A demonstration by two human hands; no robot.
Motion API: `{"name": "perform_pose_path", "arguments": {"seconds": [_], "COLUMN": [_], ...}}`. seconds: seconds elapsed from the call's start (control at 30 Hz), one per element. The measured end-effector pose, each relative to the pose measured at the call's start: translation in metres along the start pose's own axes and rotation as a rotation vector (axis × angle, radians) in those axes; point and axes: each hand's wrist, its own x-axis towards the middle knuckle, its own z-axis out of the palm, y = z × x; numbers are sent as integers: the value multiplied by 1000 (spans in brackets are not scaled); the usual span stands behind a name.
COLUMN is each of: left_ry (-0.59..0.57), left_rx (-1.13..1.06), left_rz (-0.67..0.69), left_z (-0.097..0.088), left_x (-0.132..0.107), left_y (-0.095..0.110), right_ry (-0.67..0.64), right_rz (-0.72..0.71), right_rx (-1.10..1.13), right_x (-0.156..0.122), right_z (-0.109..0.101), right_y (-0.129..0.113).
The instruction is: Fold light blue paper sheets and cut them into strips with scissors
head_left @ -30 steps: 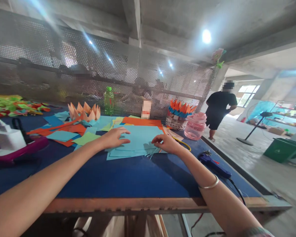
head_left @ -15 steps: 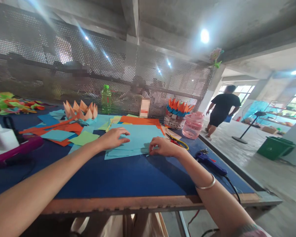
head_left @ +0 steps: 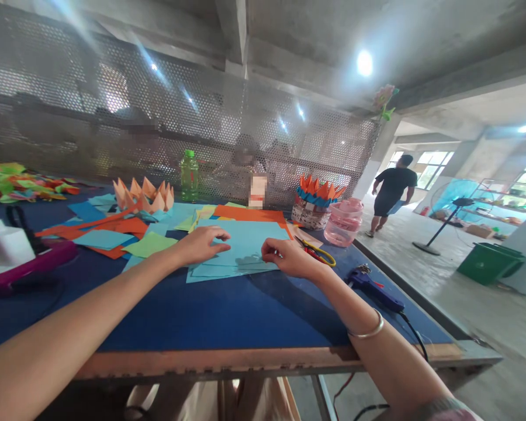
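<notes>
Bench: a long blue-topped bench (head_left: 245,362) with a wooden front edge fills the view, and the person stands at that edge.

Floor: beyond the bench's right side, a co-worker (head_left: 392,190) walks away across the concrete floor (head_left: 477,316).

Paper: light-blue paper sheets (head_left: 241,248) lie in a loose stack at the middle of the bench, just in front of an orange sheet (head_left: 249,214).

Left hand: the left hand (head_left: 201,245) lies open and relaxed on the stack's left part, gripping nothing.

Right hand: the right hand (head_left: 289,258) rests on the stack's right part, fingers lightly curled; I can't tell whether they pinch a sheet.

Nearby: on the bench, right of the stack, lie red-and-yellow-handled scissors (head_left: 315,254) and a blue glue gun (head_left: 372,289); a pink plastic jar (head_left: 344,222) stands at the far right corner.
</notes>
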Motion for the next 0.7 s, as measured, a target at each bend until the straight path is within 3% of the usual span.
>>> {"name": "perform_pose_path", "arguments": {"seconds": [0.13, 0.23, 0.47, 0.7], "left_ry": [1, -3, -31, -131], "left_rx": [-18, -59, -163, -73], "left_rz": [-4, 23, 174, 166], "left_z": [-1, -1, 17, 31], "left_x": [-1, -2, -5, -5], "left_y": [0, 9, 47, 51], "right_ry": [26, -69, -170, -156], "right_rz": [61, 129, 184, 201], "right_rx": [-43, -76, -173, -220], "right_x": [-4, -10, -10, -9], "right_z": [-21, -31, -19, -15], "right_y": [18, 36, 49, 44]}}
